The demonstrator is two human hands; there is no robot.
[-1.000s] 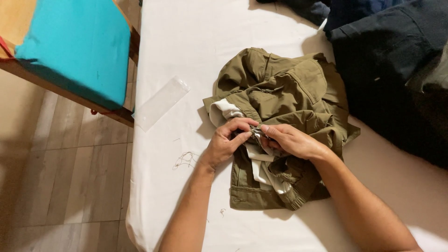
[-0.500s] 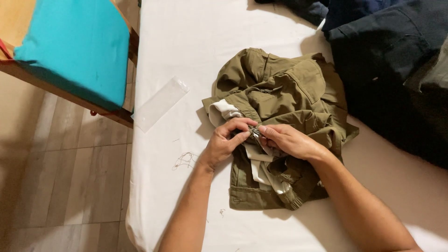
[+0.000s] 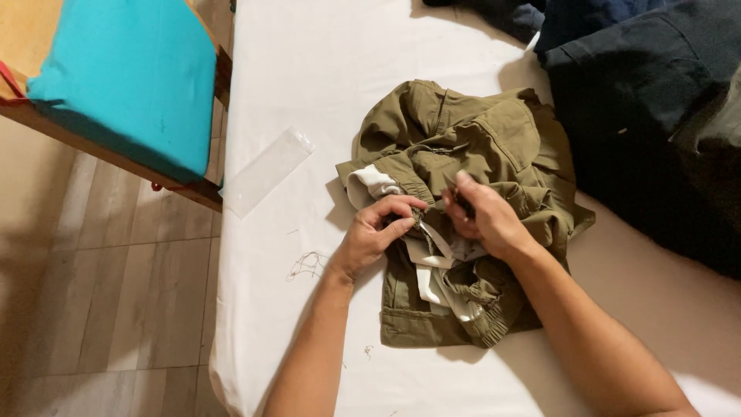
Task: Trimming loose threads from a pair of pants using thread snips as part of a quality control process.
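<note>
Two bare forearms reach in from the lower edge over a white-covered surface [image 3: 309, 93], both hands working a crumpled olive garment [image 3: 494, 147] that lies at its centre. The left hand [image 3: 374, 232] has its fingers [image 3: 401, 224] curled shut, pinching a fold of olive cloth beside the white lining [image 3: 370, 184]. The right hand [image 3: 482, 216], just beside it but apart, is closed around a small dark tool [image 3: 461, 201]; what kind cannot be told. Loose thread [image 3: 307, 265] lies on the cloth left of the left wrist. Farther off, a clear plastic sleeve [image 3: 266, 171] rests near the surface's left edge. Dark clothes [image 3: 648, 100] are heaped at the far right, and a turquoise-cushioned chair [image 3: 123, 77] stands on the floor to the left.
</note>
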